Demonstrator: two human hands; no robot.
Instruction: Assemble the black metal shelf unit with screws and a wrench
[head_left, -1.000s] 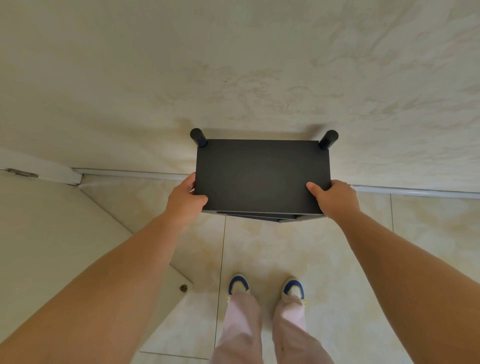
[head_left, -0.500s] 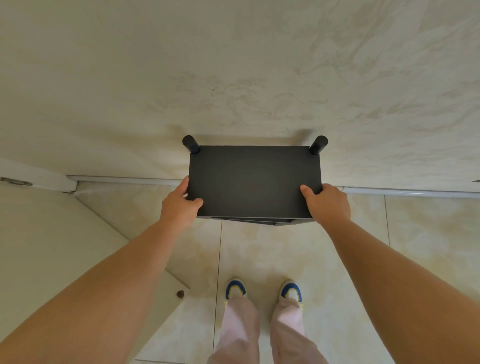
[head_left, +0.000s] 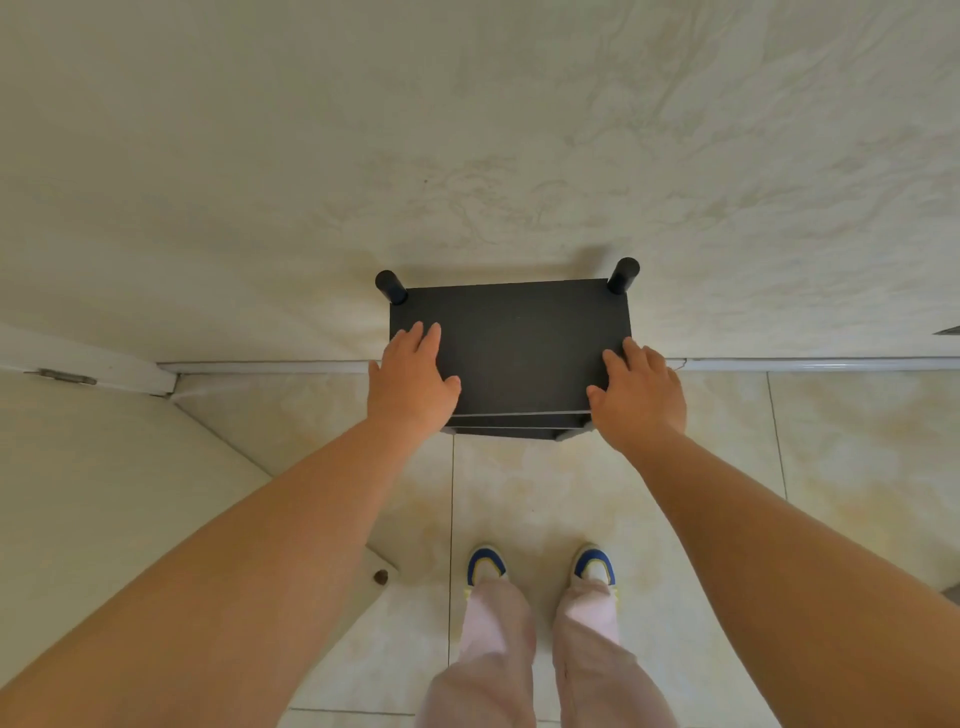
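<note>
Black shelf unit (head_left: 511, 345) against the wall, left hand (head_left: 410, 382) and right hand (head_left: 641, 397) flat, fingers straight, on its top

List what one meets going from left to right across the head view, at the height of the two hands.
Door hinge → left hand → bare top of the black shelf → right hand → white strip along the foot of the wall.
</note>
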